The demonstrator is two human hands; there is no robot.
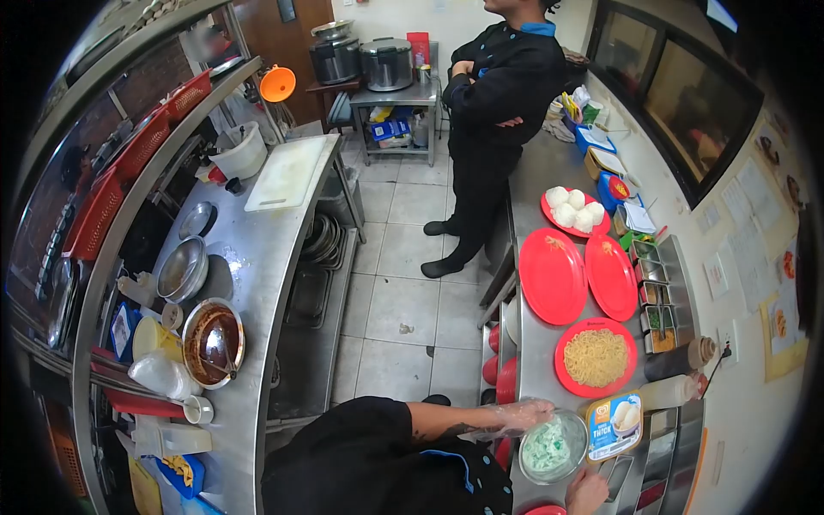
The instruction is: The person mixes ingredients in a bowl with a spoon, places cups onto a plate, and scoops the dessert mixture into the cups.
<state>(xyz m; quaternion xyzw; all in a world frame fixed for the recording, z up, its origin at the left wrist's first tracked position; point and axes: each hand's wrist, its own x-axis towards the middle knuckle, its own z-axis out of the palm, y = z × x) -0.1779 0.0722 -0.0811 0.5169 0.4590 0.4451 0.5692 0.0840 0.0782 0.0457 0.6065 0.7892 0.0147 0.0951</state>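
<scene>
At the lower right, my left hand point(525, 415), in a clear plastic glove, grips the rim of a round bowl point(580, 439). Pale green and white chopped food point(546, 448) fills much of it. Below the bowl's right side is my right hand point(587, 493), its fingers curled; what they hold, if anything, is hidden. An ice cream tub point(614, 426) with a blue and white lid stands just right of the bowl. Above them lies a red plate of noodles point(596, 357).
Two red plates point(552, 276) with small scraps and a plate of white rice balls point(576, 211) lie farther along the counter. Steel containers point(657, 318) line the wall. A person in black point(493, 112) stands in the aisle. Opposite, a bench holds a sauce bowl point(214, 342) and a cutting board point(290, 172).
</scene>
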